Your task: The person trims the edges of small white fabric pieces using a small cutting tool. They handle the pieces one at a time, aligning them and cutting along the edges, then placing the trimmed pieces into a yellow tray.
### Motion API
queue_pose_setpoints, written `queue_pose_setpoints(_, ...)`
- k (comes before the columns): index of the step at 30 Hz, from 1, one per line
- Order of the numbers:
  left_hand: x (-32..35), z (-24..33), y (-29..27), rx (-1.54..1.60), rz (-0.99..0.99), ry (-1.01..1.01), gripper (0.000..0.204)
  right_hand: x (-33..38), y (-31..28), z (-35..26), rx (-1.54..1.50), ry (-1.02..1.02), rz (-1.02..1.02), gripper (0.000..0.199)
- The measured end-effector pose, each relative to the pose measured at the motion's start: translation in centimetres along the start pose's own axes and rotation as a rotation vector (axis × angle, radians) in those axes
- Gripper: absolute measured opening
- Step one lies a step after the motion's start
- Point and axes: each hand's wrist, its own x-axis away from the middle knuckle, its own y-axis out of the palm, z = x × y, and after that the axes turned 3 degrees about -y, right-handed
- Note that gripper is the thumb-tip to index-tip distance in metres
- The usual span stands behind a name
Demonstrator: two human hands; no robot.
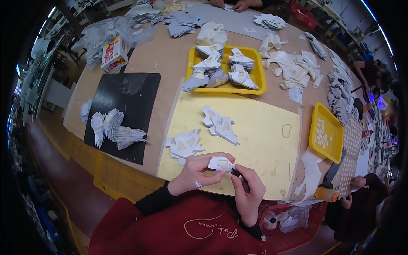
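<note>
Close to my body, over the near edge of the yellow sheet (255, 144), my left hand (193, 172) pinches a small white cut piece (220, 163) with a cream patch on it. My right hand (250, 193) is closed around a small dark tool (244, 182), whose tip meets the piece's right end. Fingers hide most of the tool, so its exact kind does not show. Just beyond my hands lie two loose groups of similar pieces, a left pile (183, 143) and a farther pile (221, 125).
A yellow tray (264, 80) holds banded stacks of pieces. Fanned stacks (114, 127) rest on a black board (131, 93) at left. At right stands a smaller yellow tray (315, 142) with little white bits. A rubber band (287, 130) lies on the sheet; co-workers sit across and right.
</note>
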Motion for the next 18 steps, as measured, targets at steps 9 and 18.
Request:
queue_pose_setpoints(9, -0.4, -0.5, -0.1, -0.164, 0.041, 0.160, 0.027, -0.1, 0.4, 0.9, 0.015, -0.073, -0.006, 0.020)
queue_pose_setpoints(18, 0.0, -0.7, -0.2, -0.236, 0.020, 0.130, 0.026, 0.1, 0.7, 0.9, -0.082, -0.042, 0.029, 0.017)
